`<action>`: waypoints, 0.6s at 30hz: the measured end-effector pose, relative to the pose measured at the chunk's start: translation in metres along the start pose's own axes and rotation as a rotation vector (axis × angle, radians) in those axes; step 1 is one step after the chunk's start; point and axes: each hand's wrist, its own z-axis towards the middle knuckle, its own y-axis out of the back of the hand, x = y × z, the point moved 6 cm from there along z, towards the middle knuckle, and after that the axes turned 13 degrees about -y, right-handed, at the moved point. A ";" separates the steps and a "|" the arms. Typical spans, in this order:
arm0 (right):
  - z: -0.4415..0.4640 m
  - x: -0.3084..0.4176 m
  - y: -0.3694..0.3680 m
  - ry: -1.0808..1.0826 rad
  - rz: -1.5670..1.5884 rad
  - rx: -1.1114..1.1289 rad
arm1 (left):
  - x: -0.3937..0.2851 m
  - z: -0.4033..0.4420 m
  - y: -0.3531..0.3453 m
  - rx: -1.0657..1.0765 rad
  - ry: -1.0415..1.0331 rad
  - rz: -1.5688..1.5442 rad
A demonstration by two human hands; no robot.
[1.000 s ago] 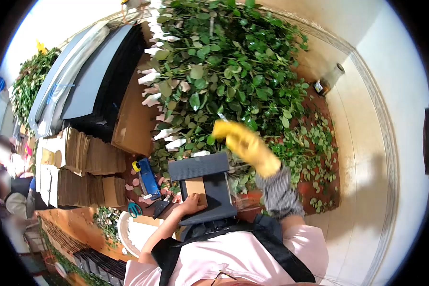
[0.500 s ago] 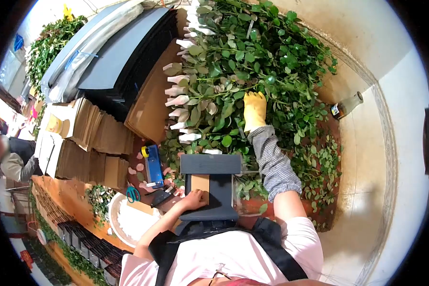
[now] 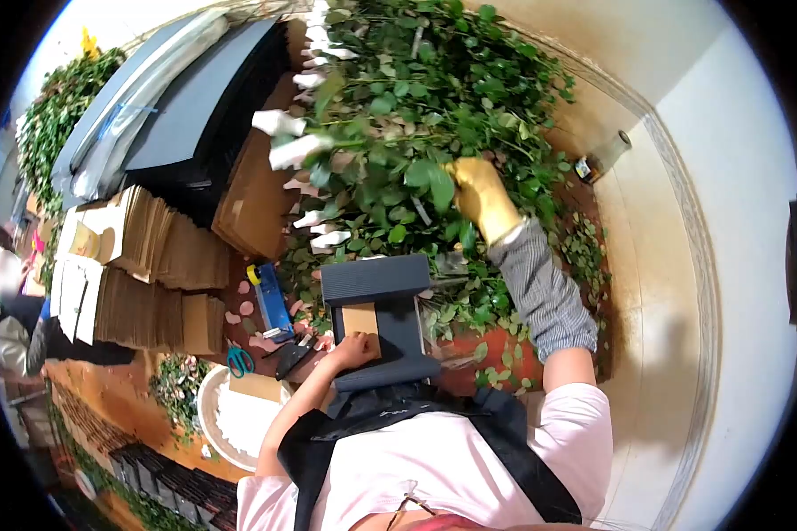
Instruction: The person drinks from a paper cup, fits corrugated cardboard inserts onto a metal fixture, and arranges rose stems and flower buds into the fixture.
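Observation:
My right hand [image 3: 485,196], in a yellow glove, is closed around green rose stems. Leaves hide the exact grip and how many stems there are. Two pale, sleeved rose heads [image 3: 299,152] stick out to the left above the pile, slightly blurred. Below the glove spreads the pile of leafy roses [image 3: 452,106], its wrapped heads lined up along the left side. Close to my body is a dark grey ribbed box or stand [image 3: 375,279] with a brown cardboard strip [image 3: 360,320] inside. My bare left hand [image 3: 356,350] presses on that strip with curled fingers.
Left of the box lie a blue tape dispenser [image 3: 273,303], teal-handled scissors [image 3: 239,361] and a white tub [image 3: 211,416]. Stacked cardboard [image 3: 155,292] and grey sheets [image 3: 186,106] stand farther left. A glass bottle [image 3: 604,157] is by the right wall. Another person [image 3: 35,332] is at far left.
My right hand has pulled back to the right, and two rose heads now stand out from the pile. The left hand stays on the cardboard strip. The whole view has shifted somewhat.

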 end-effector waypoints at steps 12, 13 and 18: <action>-0.233 -0.122 -0.024 0.015 0.005 0.151 | 0.031 -0.013 0.010 0.173 0.328 -0.719; -0.250 -0.143 -0.046 0.035 -0.056 0.123 | 0.037 -0.015 0.012 0.203 0.285 -0.798; -0.328 -0.253 -0.202 -0.356 0.400 0.171 | 0.050 -0.016 0.012 0.182 0.136 -0.820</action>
